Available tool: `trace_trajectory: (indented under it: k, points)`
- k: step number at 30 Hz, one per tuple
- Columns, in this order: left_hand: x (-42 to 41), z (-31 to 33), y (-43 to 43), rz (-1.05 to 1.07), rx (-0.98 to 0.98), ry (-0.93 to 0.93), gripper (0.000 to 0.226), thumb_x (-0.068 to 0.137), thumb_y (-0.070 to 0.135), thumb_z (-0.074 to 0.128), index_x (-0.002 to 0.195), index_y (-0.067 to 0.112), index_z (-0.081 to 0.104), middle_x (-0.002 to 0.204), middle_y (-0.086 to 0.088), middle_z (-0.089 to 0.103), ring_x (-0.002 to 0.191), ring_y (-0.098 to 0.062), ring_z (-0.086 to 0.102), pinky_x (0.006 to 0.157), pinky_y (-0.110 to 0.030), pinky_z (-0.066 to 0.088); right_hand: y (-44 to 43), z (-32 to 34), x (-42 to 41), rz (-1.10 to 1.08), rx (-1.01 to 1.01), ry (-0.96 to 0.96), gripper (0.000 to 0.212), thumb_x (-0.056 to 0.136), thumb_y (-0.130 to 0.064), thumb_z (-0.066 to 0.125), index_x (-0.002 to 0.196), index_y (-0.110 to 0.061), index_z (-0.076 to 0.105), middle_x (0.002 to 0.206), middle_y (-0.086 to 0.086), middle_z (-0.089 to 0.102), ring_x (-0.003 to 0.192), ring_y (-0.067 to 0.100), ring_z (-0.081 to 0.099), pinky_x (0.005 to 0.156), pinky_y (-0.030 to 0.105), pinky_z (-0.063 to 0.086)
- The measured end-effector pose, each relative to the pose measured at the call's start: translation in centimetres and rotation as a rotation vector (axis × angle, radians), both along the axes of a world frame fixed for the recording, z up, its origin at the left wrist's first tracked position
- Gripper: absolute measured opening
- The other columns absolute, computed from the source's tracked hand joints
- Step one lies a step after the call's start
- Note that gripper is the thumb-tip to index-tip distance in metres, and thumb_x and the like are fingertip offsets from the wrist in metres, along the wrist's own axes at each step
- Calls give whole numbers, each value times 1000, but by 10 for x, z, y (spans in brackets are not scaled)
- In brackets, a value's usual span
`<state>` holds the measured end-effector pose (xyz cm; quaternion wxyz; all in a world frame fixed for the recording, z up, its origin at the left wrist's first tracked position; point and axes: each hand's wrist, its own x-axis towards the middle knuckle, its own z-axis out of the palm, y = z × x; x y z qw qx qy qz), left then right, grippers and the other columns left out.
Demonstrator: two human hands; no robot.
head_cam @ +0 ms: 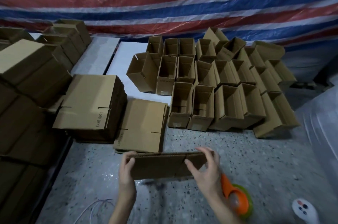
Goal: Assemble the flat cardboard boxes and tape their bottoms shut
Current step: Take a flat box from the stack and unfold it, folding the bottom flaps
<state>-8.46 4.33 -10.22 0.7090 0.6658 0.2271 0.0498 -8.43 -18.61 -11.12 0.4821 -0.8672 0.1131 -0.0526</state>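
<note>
A flat cardboard box (162, 166) is held low in the middle of the view, above the speckled floor (210, 143), with its long edge running left to right and a slit showing near its right end. The left hand (127, 167) grips the left end, fingers curled over the top edge and thumb on the near face. The right hand (205, 169) holds the right end, thumb pressed to the near face by the slit and fingers reaching over the top; motion blur makes it hard to tell how firmly those fingers close.

Just below the right wrist, an orange and green tape dispenser (236, 201) lies on the floor. A white object with dark dots (302, 210) sits at the bottom right, possibly a slipper.

Beyond the hands, 2 stacks of flat boxes (91, 106) lie side by side, the left one taller. To their right stand rows of assembled boxes (221, 88), open tops up, packed close together, some leaning. Large closed cartons (27, 77) are piled along the left. A thin white wire (98, 205) curls on the floor at lower left. A red, white and blue striped tarp (164, 0) hangs across the back, and clear plastic sheeting (320, 125) lies at the right.
</note>
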Motion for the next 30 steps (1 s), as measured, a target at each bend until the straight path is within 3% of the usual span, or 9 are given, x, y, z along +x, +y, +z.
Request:
trace_trajectory:
  k: [2,4,9,14,19,22,25,27,30]
  points:
    - [0,-26,-13,-128,135,250,38,99,52,47,111,19,61,111,-4,60,112,-28,52,101,-46,43,-6,-17,-17,-74,-122,26,42,69,-28,91,103,-26,66,121,-2,44,116,19,52,104,38,46]
    - [-4,-43,-23,-194,188,411,37,99,56,46,107,22,59,112,-3,59,112,-22,53,98,-42,39,-10,-28,-30,-106,-173,74,41,67,-28,93,95,-27,64,123,3,47,119,29,55,100,33,45]
    - [-9,-42,-26,-153,83,442,30,95,59,51,100,30,55,103,8,62,91,3,53,69,-19,36,-11,-36,-33,-130,-284,97,46,62,-39,94,92,-26,62,128,6,53,120,33,58,95,45,52]
    - [-13,-41,-18,-193,170,482,41,92,65,53,104,26,61,104,9,64,93,-1,55,83,-34,38,-12,-33,-25,-110,-345,141,49,64,-49,90,93,-32,53,144,8,48,123,32,57,95,39,51]
    - [-13,-37,-15,-218,157,482,41,94,60,55,109,24,67,107,8,67,102,-12,60,89,-33,38,-13,-29,-23,-124,-354,162,61,57,-45,87,98,-32,44,132,4,48,105,30,62,80,31,47]
    - [-15,-33,-16,-225,158,482,35,95,53,57,103,22,70,102,7,69,101,-13,62,87,-32,39,-15,-30,-21,-64,-275,186,80,57,-32,88,120,-21,41,144,9,36,129,31,48,99,30,40]
    - [-20,-32,-18,-181,148,478,37,97,56,52,104,23,66,100,8,68,103,-17,61,90,-36,42,-24,-28,-24,173,-143,198,107,63,-23,85,148,-23,20,164,-2,5,151,17,14,116,20,15]
    - [-22,-32,-20,-145,139,489,42,96,62,46,107,25,63,100,6,67,104,-20,61,97,-41,45,-30,-25,-28,365,-64,243,122,69,-19,80,156,-33,-4,164,-16,-19,150,4,-5,117,11,7]
    - [-23,-33,-26,-151,121,536,57,96,68,38,120,21,60,117,-7,65,114,-27,59,105,-46,45,-35,-21,-37,536,17,323,126,74,-9,67,150,-49,-25,158,-25,-28,145,-9,-7,106,-2,17]
